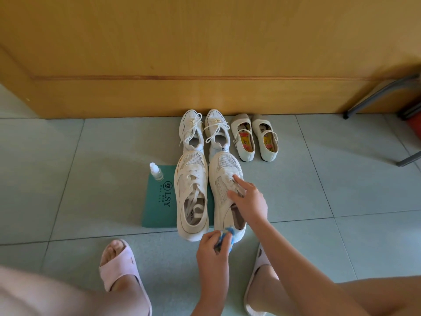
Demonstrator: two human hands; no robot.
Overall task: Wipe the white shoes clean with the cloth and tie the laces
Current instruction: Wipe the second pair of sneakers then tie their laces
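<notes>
1. On the tile floor [79, 179] before the door [205, 53], two white shoes sit side by side, toes toward the door. The other shoe [191, 195] rests on a green box [159, 201]; the held shoe [222, 179] lies partly over the box's edge.
2. Right hand [249, 201]: placed on the laces and tongue of the held shoe. Index finger straight, thumb spread apart from it; the remaining fingers cannot be told. The hand presses rather than grips. Probable purpose: to pin the shoe so it does not slide while its heel is rubbed.
3. Left hand [211, 254]: fingers curled and clamped on a bunched blue cloth [225, 236]. The cloth touches the heel of the held shoe, at the end nearest the person.
4. Step in hand, as judged: wiping the heel. The other shoe shows yellowish marks near its toe, so wiping there probably remains.
5. Laces: loose on the other shoe, ends lying inside its opening. Tying is not yet done there. On the held shoe the hand covers the laces.
6. A spray bottle [156, 172] stands on the box's far corner, within reach but untouched.
7. Nearby: white sneakers [202, 131] and beige flats [255, 137] lined along the door.
</notes>
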